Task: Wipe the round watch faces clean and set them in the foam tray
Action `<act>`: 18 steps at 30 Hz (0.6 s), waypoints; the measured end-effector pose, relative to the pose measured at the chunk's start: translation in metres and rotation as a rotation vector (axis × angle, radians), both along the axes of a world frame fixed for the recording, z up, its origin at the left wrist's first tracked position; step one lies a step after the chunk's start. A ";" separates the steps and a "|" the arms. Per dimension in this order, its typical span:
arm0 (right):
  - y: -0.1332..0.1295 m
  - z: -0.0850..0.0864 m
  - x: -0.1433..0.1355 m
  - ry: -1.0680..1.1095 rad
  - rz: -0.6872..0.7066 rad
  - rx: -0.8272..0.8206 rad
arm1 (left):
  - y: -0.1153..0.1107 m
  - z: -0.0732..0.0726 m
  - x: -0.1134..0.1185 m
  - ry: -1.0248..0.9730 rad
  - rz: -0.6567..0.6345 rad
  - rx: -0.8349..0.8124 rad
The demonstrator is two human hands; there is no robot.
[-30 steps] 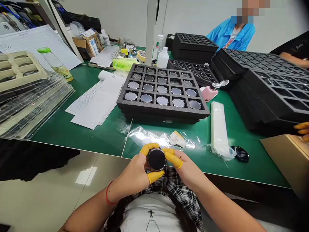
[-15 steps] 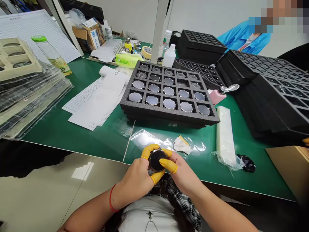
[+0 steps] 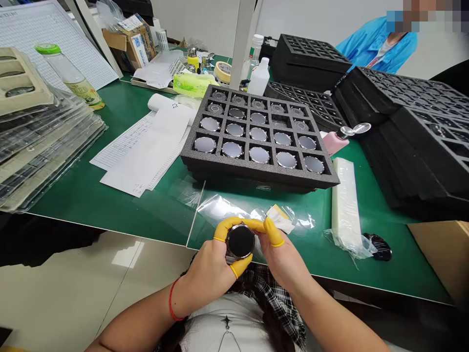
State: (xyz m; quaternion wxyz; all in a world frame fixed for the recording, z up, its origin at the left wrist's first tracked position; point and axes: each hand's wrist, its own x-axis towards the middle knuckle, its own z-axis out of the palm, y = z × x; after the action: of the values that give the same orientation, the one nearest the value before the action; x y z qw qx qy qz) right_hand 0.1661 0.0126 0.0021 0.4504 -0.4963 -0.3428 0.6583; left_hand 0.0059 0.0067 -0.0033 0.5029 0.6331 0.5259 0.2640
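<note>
A round watch (image 3: 241, 241) with a black face and a metal rim, no strap showing, is held over the table's front edge. My left hand (image 3: 212, 269) grips it from the side, yellow finger cots on thumb and index finger. My right hand (image 3: 280, 254), also in yellow cots, has its index finger at the watch's upper edge, while the thumb is raised off the face. Its other fingers are partly hidden. Beyond the hands, a black foam tray (image 3: 256, 168) carries several round watches in square compartments, some silvery, some dark.
Clear plastic film (image 3: 223, 208) and a white cloth with a yellow piece (image 3: 280, 220) lie before the tray. Rightward are a wrapped white block (image 3: 346, 205), a black oval object (image 3: 379, 247) and a cardboard box (image 3: 439, 249). Papers (image 3: 142, 156) lie left. A person in blue (image 3: 377, 49) is across the table.
My right thumb has lifted off the watch face and moved right, uncovering the face. My left hand keeps its hold. The view has shifted slightly.
</note>
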 end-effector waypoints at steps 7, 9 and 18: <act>-0.001 0.008 0.011 -0.037 0.204 -0.020 | 0.000 -0.001 0.002 0.051 -0.042 0.003; -0.002 0.008 0.011 -0.025 0.197 -0.007 | -0.001 -0.001 0.003 0.060 -0.043 0.013; -0.008 0.006 0.020 0.118 0.278 0.018 | -0.003 0.003 0.006 0.056 -0.036 -0.011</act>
State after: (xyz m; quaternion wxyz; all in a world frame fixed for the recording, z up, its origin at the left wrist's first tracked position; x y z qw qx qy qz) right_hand 0.1856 0.0046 0.0081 0.3786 -0.4003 -0.3874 0.7391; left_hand 0.0120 0.0039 -0.0007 0.4961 0.6469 0.5297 0.2339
